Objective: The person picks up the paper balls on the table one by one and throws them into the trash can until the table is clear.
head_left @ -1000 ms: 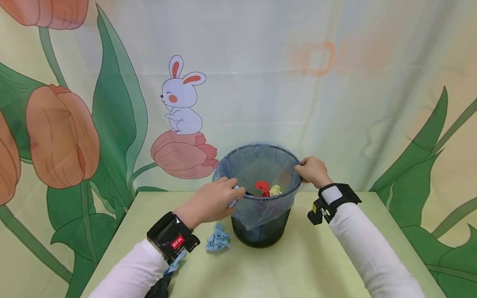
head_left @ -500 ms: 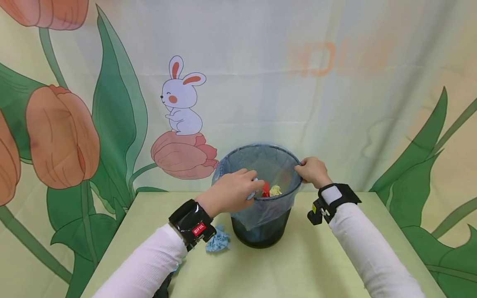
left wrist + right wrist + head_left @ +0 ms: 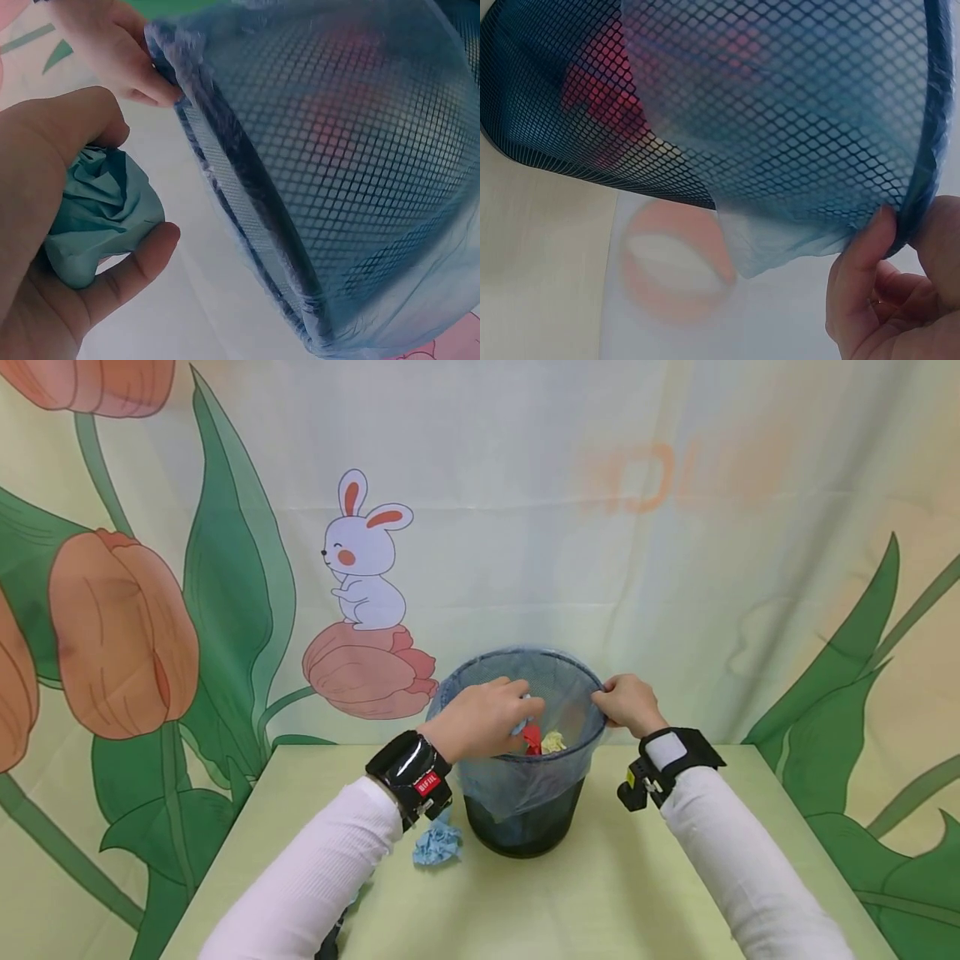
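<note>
A dark mesh wastebasket [image 3: 525, 822] lined with a thin blue plastic bag [image 3: 517, 785] stands upright on the table. My left hand [image 3: 487, 718] is over its opening and grips a crumpled ball of blue paper [image 3: 105, 202] between thumb and fingers. In the left wrist view the paper ball sits just outside the rim line, apart from the bag. On the basket's right side my right hand [image 3: 632, 706] pinches the rim and bag edge between thumb and fingers [image 3: 866, 247]. Inside the basket lie a red crumpled paper [image 3: 532, 740] and a pale yellow one [image 3: 553, 742].
Another crumpled blue paper [image 3: 437, 843] lies on the pale green table [image 3: 600, 893], left of the basket's base. Partly hidden under the left forearm is a black object [image 3: 330, 939] near the front edge. A printed curtain [image 3: 510, 527] hangs behind the table.
My left hand has moved right and slightly up, from the basket's left rim to over its opening, carrying the blue paper ball. The right hand keeps its place on the rim.
</note>
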`<state>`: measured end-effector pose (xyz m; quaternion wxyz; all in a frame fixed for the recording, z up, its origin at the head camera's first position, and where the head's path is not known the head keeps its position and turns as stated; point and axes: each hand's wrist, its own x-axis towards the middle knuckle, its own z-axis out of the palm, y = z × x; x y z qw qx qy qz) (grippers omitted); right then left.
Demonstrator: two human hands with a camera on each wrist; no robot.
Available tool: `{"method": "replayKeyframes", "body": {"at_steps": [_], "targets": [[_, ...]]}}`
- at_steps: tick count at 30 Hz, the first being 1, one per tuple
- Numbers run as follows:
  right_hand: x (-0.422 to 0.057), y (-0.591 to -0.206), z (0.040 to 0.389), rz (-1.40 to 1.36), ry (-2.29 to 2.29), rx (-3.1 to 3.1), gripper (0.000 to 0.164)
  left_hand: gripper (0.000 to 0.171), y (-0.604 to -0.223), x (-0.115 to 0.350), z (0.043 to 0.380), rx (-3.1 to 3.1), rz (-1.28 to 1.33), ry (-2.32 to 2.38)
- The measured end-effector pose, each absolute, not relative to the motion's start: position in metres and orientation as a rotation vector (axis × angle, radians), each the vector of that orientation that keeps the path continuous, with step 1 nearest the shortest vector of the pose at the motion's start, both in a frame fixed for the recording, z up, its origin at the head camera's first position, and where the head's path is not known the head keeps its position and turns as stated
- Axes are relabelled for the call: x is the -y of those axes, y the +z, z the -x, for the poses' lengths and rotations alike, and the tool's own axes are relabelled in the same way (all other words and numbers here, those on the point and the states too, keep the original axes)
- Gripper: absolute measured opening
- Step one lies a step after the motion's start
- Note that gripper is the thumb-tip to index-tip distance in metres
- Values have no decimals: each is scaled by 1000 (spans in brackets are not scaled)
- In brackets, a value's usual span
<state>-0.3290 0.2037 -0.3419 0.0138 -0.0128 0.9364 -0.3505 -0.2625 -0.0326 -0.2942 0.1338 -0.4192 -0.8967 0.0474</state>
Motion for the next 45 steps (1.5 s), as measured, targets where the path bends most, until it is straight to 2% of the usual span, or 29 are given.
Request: {"method": "replayKeyframes", "body": {"at_steps": [9,23,37,45], "targets": [[-203,-342,329,34,-1085,-2922,34,13,-294,28,279,2649,1189,74],[-205,-341,328,55,-1078,-2933,33,19,-296,21,299,2774,1115,33],[-202,-339,327,34,-1099,-2920,32,16,-302,25,304,2839,1061,-31],[-204,-340,327,40,-1102,-2924,33,27,-301,26,303,2875,1014,13]]}}
